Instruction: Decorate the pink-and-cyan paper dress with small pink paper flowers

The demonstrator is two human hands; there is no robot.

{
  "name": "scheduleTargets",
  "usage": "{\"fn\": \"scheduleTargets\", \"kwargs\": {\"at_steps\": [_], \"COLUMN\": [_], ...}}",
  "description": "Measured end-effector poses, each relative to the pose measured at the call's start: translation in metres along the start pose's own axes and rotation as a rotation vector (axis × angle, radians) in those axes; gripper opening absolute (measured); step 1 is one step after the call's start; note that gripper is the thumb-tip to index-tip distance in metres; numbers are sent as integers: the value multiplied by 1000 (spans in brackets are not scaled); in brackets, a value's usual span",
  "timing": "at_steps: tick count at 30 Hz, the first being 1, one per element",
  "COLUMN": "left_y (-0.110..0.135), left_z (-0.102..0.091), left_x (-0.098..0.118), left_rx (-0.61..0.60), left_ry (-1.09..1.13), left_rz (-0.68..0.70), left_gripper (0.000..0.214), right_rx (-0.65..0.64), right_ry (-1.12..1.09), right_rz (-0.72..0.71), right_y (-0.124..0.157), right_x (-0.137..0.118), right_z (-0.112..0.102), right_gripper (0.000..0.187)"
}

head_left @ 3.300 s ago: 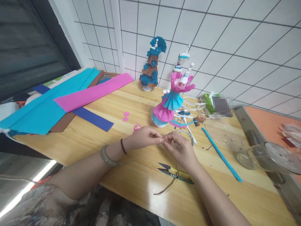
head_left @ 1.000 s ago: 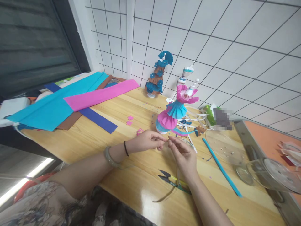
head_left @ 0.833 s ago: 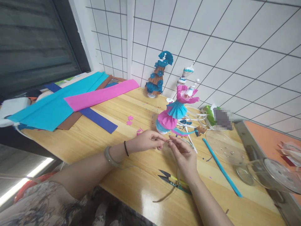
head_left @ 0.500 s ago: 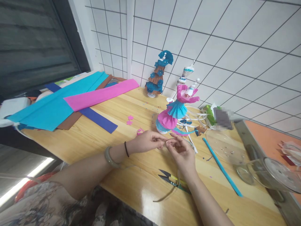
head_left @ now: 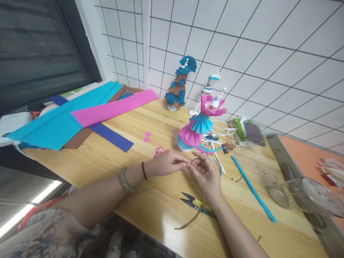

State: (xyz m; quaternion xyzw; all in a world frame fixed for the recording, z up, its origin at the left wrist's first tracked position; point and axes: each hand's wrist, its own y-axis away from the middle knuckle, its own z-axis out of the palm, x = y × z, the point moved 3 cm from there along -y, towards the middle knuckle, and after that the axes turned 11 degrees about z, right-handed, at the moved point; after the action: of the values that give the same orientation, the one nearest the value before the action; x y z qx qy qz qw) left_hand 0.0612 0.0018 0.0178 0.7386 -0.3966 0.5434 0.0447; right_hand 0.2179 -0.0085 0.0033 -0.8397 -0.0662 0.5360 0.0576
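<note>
The tiny piece is pinched where our two sets of fingertips meet, just above the bench near the middle of its front edge. It is too small for us to tell what it is.

At the left edge lie the teal crepe sheet and the pink crepe sheet, whole and uncut. A few pink flower cutouts lie loose beyond them.

Our left hand has thumb and forefinger closed on the piece. Our right hand meets it from the other side, fingers curled and tips closed on the same piece.

The snips lie idle near the front edge, under our right wrist. Behind our hands the pink-and-teal paper figure stands with its skirts layered, and we judge it largely dressed. The piece in hand is not yet fixed to anything. A teal strip lies unused toward the right edge.
</note>
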Motion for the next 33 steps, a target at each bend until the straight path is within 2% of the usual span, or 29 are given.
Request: {"fn": "scheduleTargets", "kwargs": {"at_steps": [3, 7, 13, 20, 25, 30, 33], "left_y": [0, 0, 0, -1, -1, -2, -2], "left_z": [0, 2, 3, -4, 0, 2, 4], "left_x": [1, 2, -10, -10, -13, -15, -16], "left_rx": [-55, -103, -11, 162, 161, 201, 178], "left_ry": [47, 170, 290, 443, 670, 727, 734], "left_rz": [-23, -42, -149, -301, -304, -334, -320], "left_gripper": [34, 35, 32, 36, 42, 46, 49], "right_rx": [-11, -38, -77, -84, -45, 2, 34], "right_ry": [74, 65, 110, 124, 109, 125, 151], "right_rz": [-50, -65, -100, -98, -117, -166, -191], "right_y": [0, 0, 3, 3, 4, 6, 6], "right_x": [-2, -3, -7, -8, -12, -13, -15], "right_z": [-1, -2, 2, 5, 3, 0, -1], "right_gripper": [37, 39, 38, 38, 33, 26, 20]}}
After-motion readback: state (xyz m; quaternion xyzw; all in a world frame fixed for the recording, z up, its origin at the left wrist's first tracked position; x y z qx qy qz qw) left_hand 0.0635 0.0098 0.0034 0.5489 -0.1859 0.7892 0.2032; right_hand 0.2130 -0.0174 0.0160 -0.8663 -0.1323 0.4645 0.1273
